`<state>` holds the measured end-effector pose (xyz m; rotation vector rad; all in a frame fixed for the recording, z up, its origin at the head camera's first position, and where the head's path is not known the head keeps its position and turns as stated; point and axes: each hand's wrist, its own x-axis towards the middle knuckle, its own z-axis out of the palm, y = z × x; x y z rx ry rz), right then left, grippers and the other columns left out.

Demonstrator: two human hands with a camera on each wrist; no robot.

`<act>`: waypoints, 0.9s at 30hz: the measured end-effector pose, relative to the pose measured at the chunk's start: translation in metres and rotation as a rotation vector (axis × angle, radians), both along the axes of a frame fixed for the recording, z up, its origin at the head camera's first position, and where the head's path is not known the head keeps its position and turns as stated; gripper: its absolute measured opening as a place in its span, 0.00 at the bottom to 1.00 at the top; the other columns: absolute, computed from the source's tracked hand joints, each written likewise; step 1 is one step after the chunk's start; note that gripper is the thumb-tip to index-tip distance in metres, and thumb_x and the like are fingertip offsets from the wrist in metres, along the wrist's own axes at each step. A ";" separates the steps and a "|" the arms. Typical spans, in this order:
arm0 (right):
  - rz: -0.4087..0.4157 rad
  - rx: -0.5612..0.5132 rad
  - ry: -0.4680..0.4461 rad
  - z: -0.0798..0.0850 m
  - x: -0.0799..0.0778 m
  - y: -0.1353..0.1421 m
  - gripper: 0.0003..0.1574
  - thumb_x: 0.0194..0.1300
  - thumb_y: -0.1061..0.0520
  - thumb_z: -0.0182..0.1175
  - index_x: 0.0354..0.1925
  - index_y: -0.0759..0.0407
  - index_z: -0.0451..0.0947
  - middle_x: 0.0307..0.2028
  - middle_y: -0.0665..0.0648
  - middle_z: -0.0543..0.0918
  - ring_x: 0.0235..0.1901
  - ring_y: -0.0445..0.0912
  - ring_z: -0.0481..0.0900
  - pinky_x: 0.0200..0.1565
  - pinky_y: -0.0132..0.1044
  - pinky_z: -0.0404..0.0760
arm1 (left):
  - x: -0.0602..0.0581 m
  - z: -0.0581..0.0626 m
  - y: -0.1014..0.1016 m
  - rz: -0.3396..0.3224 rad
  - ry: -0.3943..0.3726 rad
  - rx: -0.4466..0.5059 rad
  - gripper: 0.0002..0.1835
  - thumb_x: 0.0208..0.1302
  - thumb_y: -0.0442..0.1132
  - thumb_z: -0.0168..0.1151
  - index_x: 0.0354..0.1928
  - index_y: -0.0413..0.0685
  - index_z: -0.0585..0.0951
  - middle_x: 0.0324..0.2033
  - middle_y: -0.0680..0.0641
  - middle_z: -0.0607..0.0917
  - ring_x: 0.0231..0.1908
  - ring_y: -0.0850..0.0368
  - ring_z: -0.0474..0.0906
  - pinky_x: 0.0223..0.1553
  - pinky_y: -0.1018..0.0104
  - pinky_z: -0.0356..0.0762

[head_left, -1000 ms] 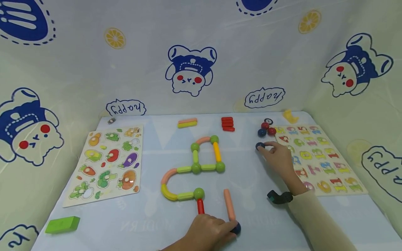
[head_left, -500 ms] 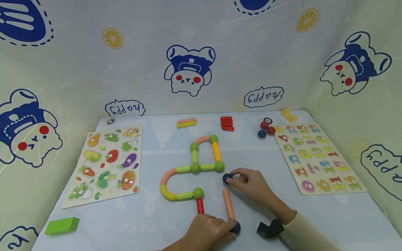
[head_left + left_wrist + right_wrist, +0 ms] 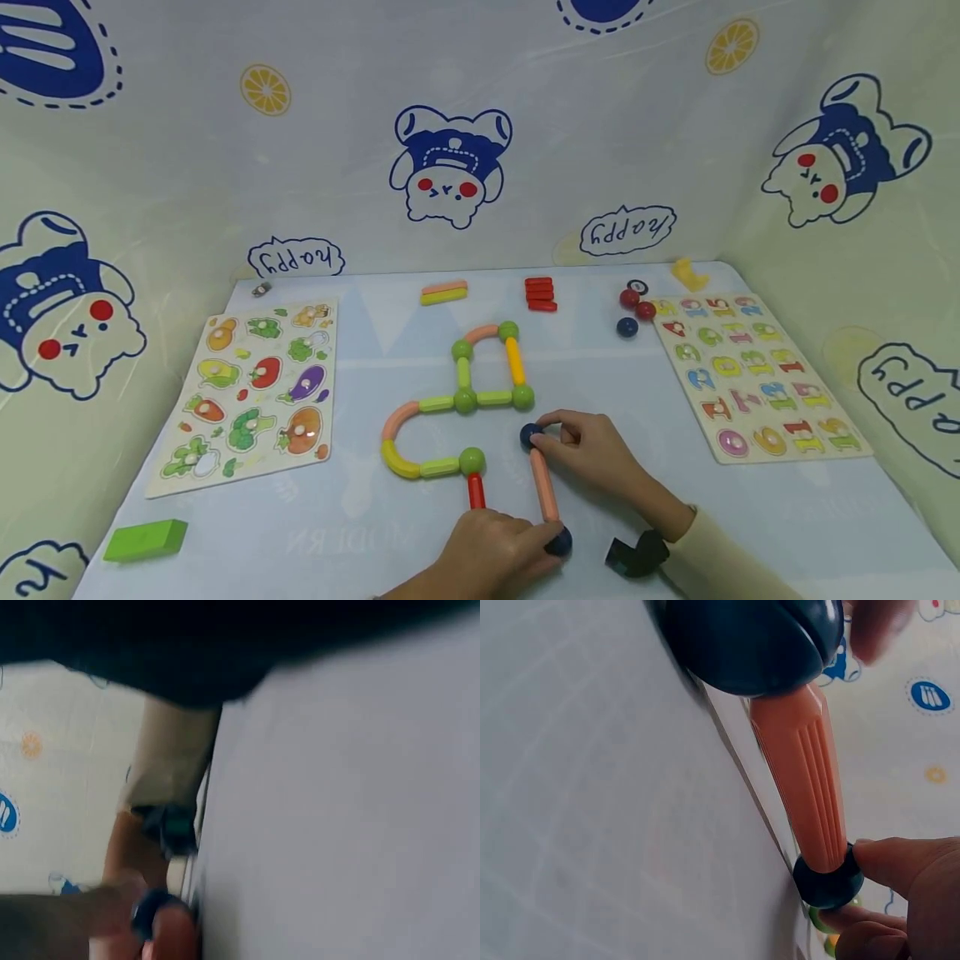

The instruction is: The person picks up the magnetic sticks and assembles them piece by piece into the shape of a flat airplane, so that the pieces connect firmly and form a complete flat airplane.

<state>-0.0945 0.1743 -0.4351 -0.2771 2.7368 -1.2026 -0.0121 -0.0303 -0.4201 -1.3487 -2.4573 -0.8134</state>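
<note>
My left hand [image 3: 491, 550] holds a dark blue ball [image 3: 558, 542] at the near end of a straight salmon-pink rod [image 3: 544, 487]. At the rod's far end, my right hand [image 3: 596, 450] pinches a second dark blue ball [image 3: 531, 436] between thumb and finger. In the right wrist view the rod [image 3: 802, 780] spans between both balls, meeting each. Just left, a red rod [image 3: 476, 490] runs from a green ball [image 3: 472, 460] down behind my left hand, its lower end hidden. The left wrist view is dark and blurred, with a ball [image 3: 152, 911] at the fingers.
A figure of green balls and coloured rods [image 3: 465, 400] lies mid-table. Vegetable [image 3: 247, 392] and number [image 3: 757, 375] puzzle boards flank it. Farther back are red rods [image 3: 540, 294], two short sticks [image 3: 444, 292] and loose balls [image 3: 627, 327]. A green block [image 3: 146, 541] lies front left.
My right hand has carried a dark blue ball from beside the number board leftward and nearer, onto the salmon rod's far end. My left hand has stayed on the near ball.
</note>
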 end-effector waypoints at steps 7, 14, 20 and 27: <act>-0.001 0.001 0.031 -0.003 0.001 -0.003 0.19 0.54 0.31 0.61 0.41 0.36 0.80 0.11 0.45 0.66 0.12 0.40 0.63 0.16 0.30 0.56 | -0.010 0.001 -0.049 0.095 -0.142 0.022 0.18 0.58 0.54 0.64 0.46 0.55 0.84 0.19 0.65 0.79 0.18 0.80 0.66 0.24 0.86 0.64; -0.019 -0.008 0.067 -0.003 0.004 -0.004 0.19 0.55 0.32 0.61 0.40 0.38 0.81 0.11 0.44 0.64 0.12 0.39 0.60 0.17 0.30 0.55 | -0.009 -0.008 -0.072 0.127 -0.303 0.064 0.19 0.55 0.58 0.65 0.45 0.58 0.85 0.26 0.66 0.82 0.21 0.79 0.68 0.25 0.85 0.65; -0.030 -0.002 0.094 -0.006 0.005 -0.005 0.21 0.54 0.31 0.60 0.40 0.39 0.81 0.11 0.44 0.63 0.12 0.38 0.60 0.17 0.30 0.55 | -0.010 -0.009 -0.072 0.077 -0.328 0.069 0.17 0.56 0.55 0.65 0.44 0.57 0.85 0.29 0.65 0.84 0.25 0.80 0.73 0.31 0.85 0.69; -0.023 0.002 0.101 -0.006 0.006 -0.001 0.20 0.55 0.31 0.60 0.39 0.38 0.81 0.11 0.43 0.64 0.12 0.38 0.60 0.16 0.30 0.55 | -0.008 -0.009 -0.069 0.091 -0.358 0.070 0.18 0.56 0.56 0.64 0.45 0.57 0.85 0.26 0.66 0.82 0.22 0.79 0.69 0.28 0.84 0.68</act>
